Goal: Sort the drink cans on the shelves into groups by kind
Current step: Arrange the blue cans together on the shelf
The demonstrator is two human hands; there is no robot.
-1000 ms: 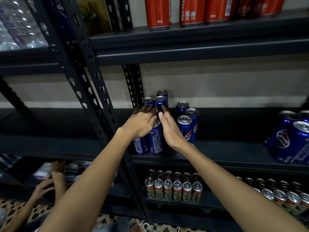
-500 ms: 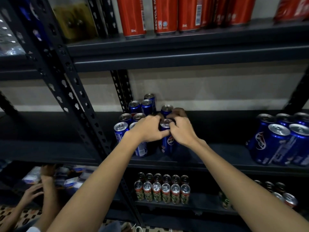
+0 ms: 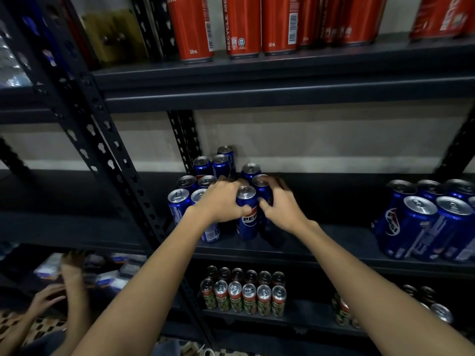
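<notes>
Several slim blue Pepsi cans (image 3: 203, 170) stand clustered on the middle shelf (image 3: 321, 249) beside the left upright. My left hand (image 3: 222, 202) grips the front blue Pepsi can (image 3: 247, 219) from its left side, thumb across the label. My right hand (image 3: 279, 205) curls around the blue can behind it (image 3: 261, 182), fingers over its far side. A second group of blue Pepsi cans (image 3: 424, 222) stands at the right end of the same shelf.
Red cola cans (image 3: 241, 27) line the top shelf. Green-and-red cans (image 3: 243, 298) stand in rows on the lower shelf, more at the right (image 3: 341, 308). A black perforated upright (image 3: 102, 155) crosses the left. Another person's hands (image 3: 51, 296) work at lower left.
My hands left the left cluster, which they had pressed from both sides, and closed on the two cans to its right. Those cans now stand closer to the cluster.
</notes>
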